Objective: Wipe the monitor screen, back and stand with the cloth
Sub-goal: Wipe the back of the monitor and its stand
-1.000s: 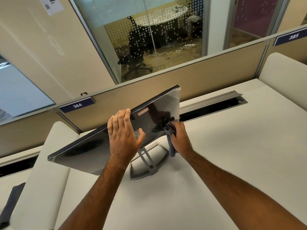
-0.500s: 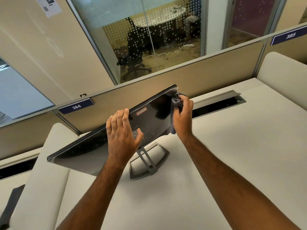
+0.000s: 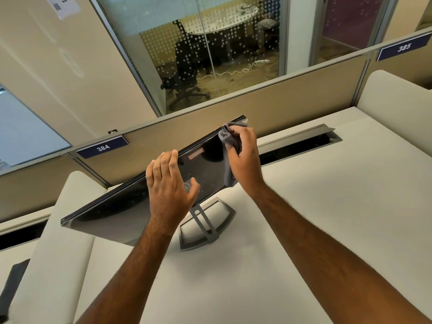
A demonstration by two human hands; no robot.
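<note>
A black monitor (image 3: 112, 206) stands on the white desk with its glossy back facing me, tilted away. Its grey stand (image 3: 205, 224) rests on the desk below. My left hand (image 3: 169, 188) lies flat on the back near the top edge, fingers straight. My right hand (image 3: 244, 155) grips a grey cloth (image 3: 228, 137) and presses it against the upper right corner of the monitor's back. The screen side is hidden.
The white desk (image 3: 327, 206) stretches right and toward me. An open cable tray (image 3: 301, 146) runs along the beige partition (image 3: 280, 104) behind the monitor. Padded dividers stand at left (image 3: 53, 242) and right (image 3: 395, 101). A dark object (image 3: 11, 284) lies at far left.
My right hand carried the cloth from the lower right part of the monitor's back, near the stand, up to the top right corner. My left hand stayed on the back.
</note>
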